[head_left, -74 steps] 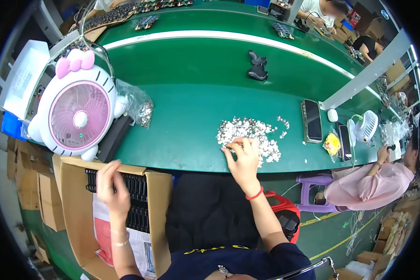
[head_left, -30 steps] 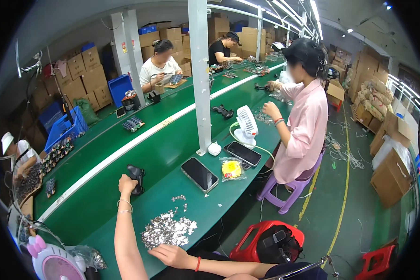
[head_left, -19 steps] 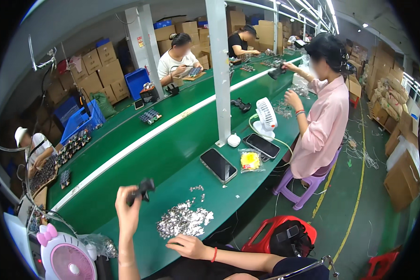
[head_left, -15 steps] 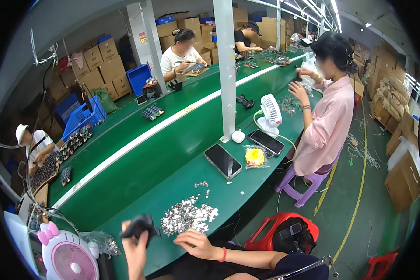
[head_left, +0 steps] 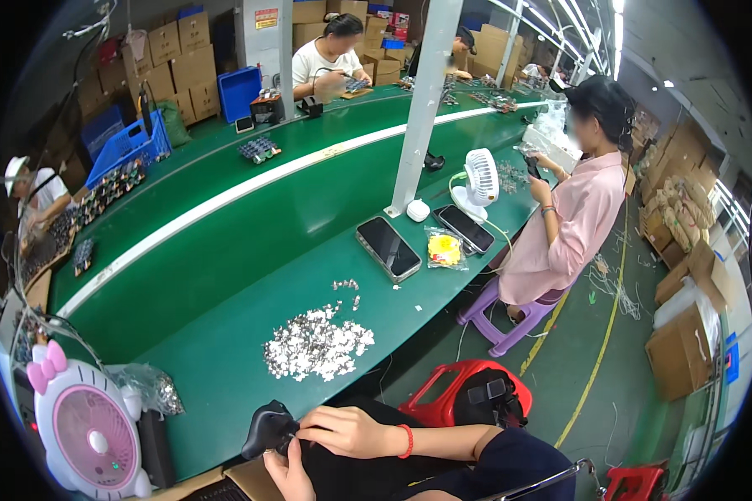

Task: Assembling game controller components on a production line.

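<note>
Two dark phone screens (head_left: 388, 247) are laid flat on the green bench, the second phone (head_left: 465, 228) just beside a clear packet with yellow stuff inside (head_left: 444, 249). A clear bag of small metal bits (head_left: 149, 387) is tucked next to the pink fan. Brown cardboard boxes (head_left: 174, 52) are stacked along the back wall, more boxes (head_left: 687, 242) on the floor at right, and a red-and-white sign (head_left: 267, 17) is stuck on a pillar

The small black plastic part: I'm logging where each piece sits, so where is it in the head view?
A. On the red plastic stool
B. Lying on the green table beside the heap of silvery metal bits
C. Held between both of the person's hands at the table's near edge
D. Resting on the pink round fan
C: the small black plastic part sits between the right hand and the left hand, off the green table.
</note>
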`<state>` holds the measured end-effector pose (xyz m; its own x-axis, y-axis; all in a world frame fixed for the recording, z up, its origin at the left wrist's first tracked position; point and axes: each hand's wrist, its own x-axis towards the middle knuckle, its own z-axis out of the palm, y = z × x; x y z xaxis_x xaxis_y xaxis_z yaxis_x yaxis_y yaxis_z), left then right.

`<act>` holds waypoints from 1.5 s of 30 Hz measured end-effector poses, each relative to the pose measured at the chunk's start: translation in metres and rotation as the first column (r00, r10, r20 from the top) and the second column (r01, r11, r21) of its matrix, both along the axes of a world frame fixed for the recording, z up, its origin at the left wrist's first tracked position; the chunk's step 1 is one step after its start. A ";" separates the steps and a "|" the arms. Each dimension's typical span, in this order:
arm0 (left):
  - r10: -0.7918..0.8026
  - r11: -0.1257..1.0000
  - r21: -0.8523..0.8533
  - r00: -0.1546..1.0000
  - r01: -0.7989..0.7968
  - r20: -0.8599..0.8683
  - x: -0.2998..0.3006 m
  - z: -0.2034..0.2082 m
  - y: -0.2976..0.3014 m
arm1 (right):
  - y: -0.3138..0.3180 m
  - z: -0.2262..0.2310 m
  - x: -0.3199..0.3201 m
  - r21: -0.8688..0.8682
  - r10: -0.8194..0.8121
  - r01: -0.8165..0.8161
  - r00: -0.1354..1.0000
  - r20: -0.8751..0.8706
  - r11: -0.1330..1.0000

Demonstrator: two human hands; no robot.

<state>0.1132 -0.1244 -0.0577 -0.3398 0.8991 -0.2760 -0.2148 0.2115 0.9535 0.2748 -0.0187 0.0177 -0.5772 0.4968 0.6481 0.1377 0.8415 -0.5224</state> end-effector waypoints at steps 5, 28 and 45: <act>0.158 0.976 0.165 0.985 -0.145 -0.069 0.025 0.050 0.007 | -0.005 -0.002 0.005 -0.146 0.010 -0.008 1.000 0.010 0.989; 0.081 0.981 0.186 0.991 -0.060 -0.110 0.031 0.062 0.010 | -0.009 -0.005 0.003 -0.006 -0.118 0.118 0.993 0.032 0.993; -0.058 0.964 0.235 0.964 0.122 -0.260 0.010 0.061 0.017 | -0.009 -0.029 0.004 -0.016 -0.064 0.063 0.995 -0.076 0.998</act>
